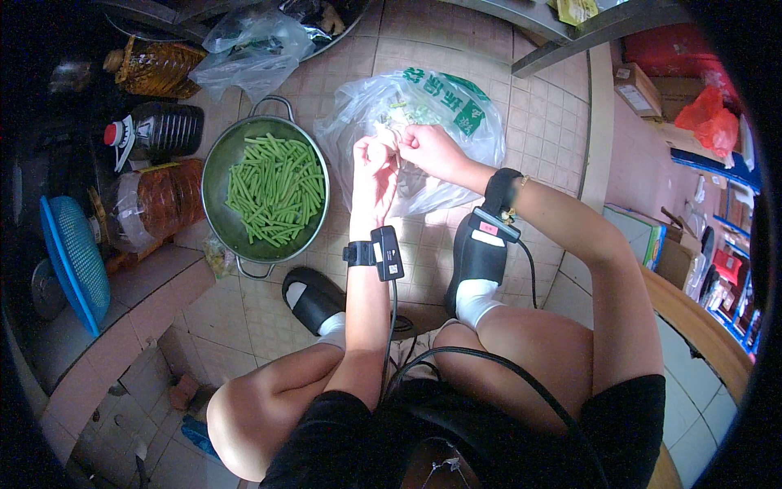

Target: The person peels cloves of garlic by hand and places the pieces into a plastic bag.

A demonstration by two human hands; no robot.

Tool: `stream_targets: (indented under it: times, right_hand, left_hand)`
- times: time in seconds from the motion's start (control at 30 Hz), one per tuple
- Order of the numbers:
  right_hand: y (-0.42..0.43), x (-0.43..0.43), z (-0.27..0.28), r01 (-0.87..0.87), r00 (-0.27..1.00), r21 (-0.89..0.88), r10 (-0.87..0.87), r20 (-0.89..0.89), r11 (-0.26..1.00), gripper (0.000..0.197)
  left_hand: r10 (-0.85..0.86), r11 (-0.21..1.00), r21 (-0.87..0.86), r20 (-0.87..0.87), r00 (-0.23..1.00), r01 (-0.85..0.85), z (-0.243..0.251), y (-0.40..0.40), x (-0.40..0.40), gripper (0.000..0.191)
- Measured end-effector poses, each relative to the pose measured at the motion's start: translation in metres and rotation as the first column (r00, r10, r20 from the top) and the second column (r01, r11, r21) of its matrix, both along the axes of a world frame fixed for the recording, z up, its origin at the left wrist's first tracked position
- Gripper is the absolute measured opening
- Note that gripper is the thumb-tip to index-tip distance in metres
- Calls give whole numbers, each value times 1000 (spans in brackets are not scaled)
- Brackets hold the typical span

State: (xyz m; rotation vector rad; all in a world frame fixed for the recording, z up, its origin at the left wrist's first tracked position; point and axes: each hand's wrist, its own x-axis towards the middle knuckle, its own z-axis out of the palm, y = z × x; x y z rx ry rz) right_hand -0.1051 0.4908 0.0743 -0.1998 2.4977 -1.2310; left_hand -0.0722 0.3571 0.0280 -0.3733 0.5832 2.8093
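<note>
Over a translucent plastic bag with green printing, spread on the floor, my left hand holds up a whitish bulb that looks like garlic. The fingers of my right hand are pinched against the bulb's right side, partly hiding it. Pale and greenish scraps show on the bag just beyond my hands. To the left of the bag stands a two-handled metal pan, with many cut green beans in it.
Large plastic bottles of dark liquid and oil line the left side, near a blue plastic basket. Another plastic bag lies beyond the pan. A metal rack leg stands at far right. Cables run from my wrist devices across my lap.
</note>
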Motion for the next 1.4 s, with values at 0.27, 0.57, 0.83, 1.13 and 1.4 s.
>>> stream_targets:
  times: [0.27,0.57,0.83,1.13,1.4]
  right_hand:
    - [4,-1,-6,75,982,-209,-36,185,975,14]
    - [6,3,-9,97,992,-131,-85,94,987,13]
    - [9,-9,-3,16,1000,-53,-17,-14,998,14]
    - [26,-22,-11,23,989,73,-12,-147,997,12]
    - [19,-12,-8,-36,998,-5,36,-55,999,14]
  left_hand:
    - [-26,998,-61,53,998,30,0,-5,1,37]
    - [-24,999,-35,-8,1000,23,-1,-1,1,30]
    - [-97,983,173,169,981,68,9,-4,2,23]
    - [-186,935,341,242,952,96,-4,-19,2,42]
    - [-137,986,139,321,937,96,8,-11,-1,40]
